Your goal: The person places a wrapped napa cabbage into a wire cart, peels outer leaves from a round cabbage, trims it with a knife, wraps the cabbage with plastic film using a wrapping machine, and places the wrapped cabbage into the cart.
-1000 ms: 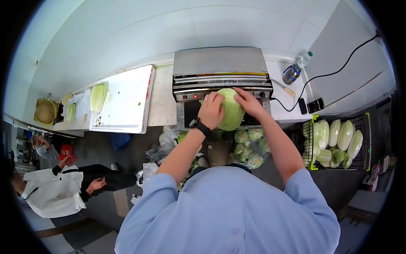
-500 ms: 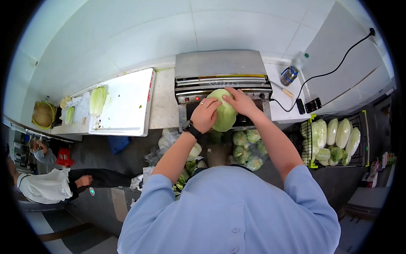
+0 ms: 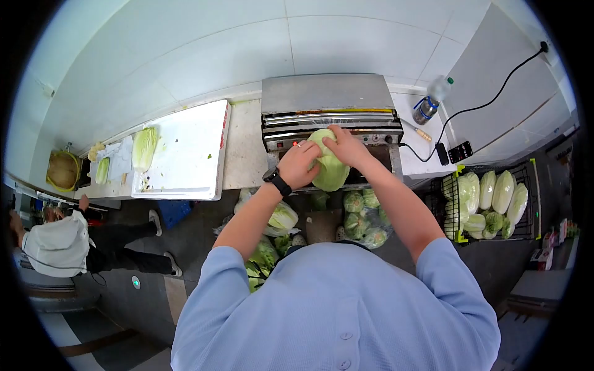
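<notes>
The site is a produce-packing room. Indicators are the film-wrapping machine [image 3: 328,93] on the worktop [image 3: 242,148], the cabbage [image 3: 331,170] at its front, the basket [image 3: 459,235] of napa cabbages [image 3: 503,193], and the tiled wall [image 3: 346,43].

cabbage [image 3: 330,175] | pale green, oblong | long axis toward wearer | held before wrapping machine [image 3: 327,93]

The one camera, worn on the head, looks forward and down past the near blue shirt [image 3: 334,303] to the left hand [image 3: 299,166] and right hand [image 3: 346,146], facing the farther tiled wall [image 3: 352,46], its wide round field dark-cornered
</notes>
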Demonstrator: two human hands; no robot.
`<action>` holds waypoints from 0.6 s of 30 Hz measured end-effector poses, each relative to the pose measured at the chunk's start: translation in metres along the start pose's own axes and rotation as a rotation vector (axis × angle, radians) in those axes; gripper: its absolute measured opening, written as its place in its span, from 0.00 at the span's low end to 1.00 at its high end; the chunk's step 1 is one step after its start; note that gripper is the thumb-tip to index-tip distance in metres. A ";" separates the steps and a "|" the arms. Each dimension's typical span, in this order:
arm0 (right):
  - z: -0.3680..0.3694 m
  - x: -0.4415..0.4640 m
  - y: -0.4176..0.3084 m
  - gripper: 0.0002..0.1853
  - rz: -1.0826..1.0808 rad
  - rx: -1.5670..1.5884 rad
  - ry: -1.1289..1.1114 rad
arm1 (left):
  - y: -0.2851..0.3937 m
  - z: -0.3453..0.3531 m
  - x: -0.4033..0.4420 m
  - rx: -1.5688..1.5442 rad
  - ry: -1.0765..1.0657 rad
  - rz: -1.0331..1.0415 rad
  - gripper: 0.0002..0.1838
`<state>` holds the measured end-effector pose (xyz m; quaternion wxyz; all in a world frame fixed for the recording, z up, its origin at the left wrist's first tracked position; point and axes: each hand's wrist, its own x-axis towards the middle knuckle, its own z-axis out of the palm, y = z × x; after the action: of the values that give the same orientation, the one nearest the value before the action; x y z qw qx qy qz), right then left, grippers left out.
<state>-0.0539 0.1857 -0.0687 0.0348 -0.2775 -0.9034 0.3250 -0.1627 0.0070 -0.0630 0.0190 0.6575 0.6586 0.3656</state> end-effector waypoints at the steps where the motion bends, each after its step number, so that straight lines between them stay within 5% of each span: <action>1: 0.003 0.001 0.000 0.37 -0.015 0.009 -0.008 | 0.001 0.001 0.000 -0.028 0.015 0.012 0.13; 12: -0.003 0.023 0.029 0.33 0.095 0.218 -0.027 | -0.006 0.016 -0.051 0.085 0.195 0.172 0.10; 18: 0.007 0.008 0.032 0.42 0.055 0.198 0.048 | -0.014 0.024 -0.093 0.093 0.167 -0.009 0.14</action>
<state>-0.0471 0.2065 -0.0950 0.0748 -0.3051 -0.8579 0.4067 -0.1496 -0.0619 -0.1303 -0.0648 0.6221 0.6770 0.3879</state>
